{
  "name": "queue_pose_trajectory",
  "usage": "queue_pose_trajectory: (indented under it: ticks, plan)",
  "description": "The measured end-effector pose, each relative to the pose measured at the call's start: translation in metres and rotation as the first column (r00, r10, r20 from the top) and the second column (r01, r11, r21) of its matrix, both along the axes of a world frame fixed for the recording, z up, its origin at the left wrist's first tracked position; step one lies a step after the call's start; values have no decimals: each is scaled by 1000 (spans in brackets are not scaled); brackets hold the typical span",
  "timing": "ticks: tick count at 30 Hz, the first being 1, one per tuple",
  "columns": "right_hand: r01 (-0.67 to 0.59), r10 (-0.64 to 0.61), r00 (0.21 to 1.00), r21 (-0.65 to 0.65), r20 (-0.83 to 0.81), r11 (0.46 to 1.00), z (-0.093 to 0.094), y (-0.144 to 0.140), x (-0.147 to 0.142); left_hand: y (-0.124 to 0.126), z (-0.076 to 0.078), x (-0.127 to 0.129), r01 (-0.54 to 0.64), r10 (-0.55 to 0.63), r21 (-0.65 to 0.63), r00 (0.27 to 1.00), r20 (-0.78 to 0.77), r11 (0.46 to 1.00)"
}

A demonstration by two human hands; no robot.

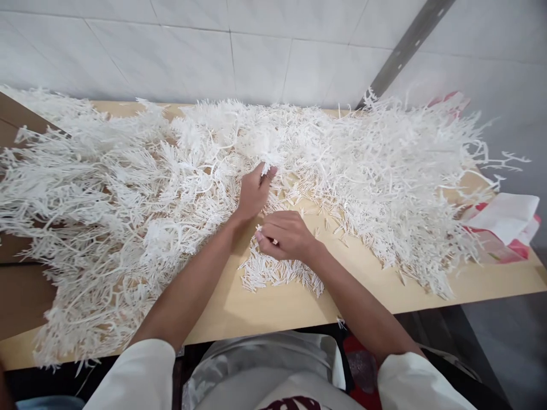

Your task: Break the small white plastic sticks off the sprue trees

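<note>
A big heap of white branched plastic pieces (128, 188) covers most of the light wooden table (427, 279). My left hand (254, 191) reaches into the heap near its middle and pinches a white branched piece (267, 166) between finger and thumb. My right hand (286, 234) rests closer to me, fingers curled around a few small white sticks. Just below it lies a loose pile of short white sticks (277, 272) on bare wood.
A white tiled wall (256, 51) stands behind the table, with a grey metal strip (405, 45) running up at the right. A white and red bag (504, 225) lies at the table's right end. A silvery sack (256, 364) opens below the front edge.
</note>
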State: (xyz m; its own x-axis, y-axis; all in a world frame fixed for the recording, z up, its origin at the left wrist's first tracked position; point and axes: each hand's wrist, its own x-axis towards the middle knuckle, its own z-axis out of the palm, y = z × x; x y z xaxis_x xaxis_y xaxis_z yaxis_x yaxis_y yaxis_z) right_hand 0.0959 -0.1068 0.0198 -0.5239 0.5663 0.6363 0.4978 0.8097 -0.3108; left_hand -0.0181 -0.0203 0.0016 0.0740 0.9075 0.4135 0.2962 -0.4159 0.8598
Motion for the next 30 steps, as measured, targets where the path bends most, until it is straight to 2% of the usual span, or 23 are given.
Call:
queue_pose_trajectory:
  ticks: [3, 6, 8, 10, 12, 16, 21, 23, 27, 30]
  plan:
    - [164, -162, 970, -5, -180, 987, -2, 6, 6, -3, 1, 2, 80, -80, -18, 997, -14, 997]
    - [385, -415, 830, -157, -373, 910, -6, 23, 21, -5, 1, 3, 67, -67, -21, 998, -15, 998]
    - [421, -520, 732, -307, -440, 853, -9, 31, 29, -5, 0, 3, 39, -39, -48, 999, 13, 998]
    - [372, -570, 683, -454, -456, 809, -12, 37, 32, -4, 0, 2, 41, -37, -80, 998, 54, 996]
    - [338, -570, 699, -504, -431, 795, -13, 40, 33, -3, -1, 2, 62, -54, -100, 995, 79, 993]
    - [328, -479, 819, -426, -316, 843, -14, 43, 32, -4, -1, 2, 104, -102, -68, 994, 32, 992]
    - [270, -374, 900, -387, -224, 882, -21, 45, 34, -5, 1, 3, 116, -117, -32, 993, -16, 993]
    - [277, -358, 911, -337, -207, 900, -22, 44, 33, -5, 1, 3, 95, -96, -24, 995, -39, 995]
    - [395, -424, 891, -182, -164, 901, -17, 40, 28, -5, 0, 5, 79, -79, -5, 994, -77, 997]
    - [381, -397, 910, -140, -122, 914, -11, 37, 27, -4, -1, 5, 90, -91, -15, 992, -86, 996]
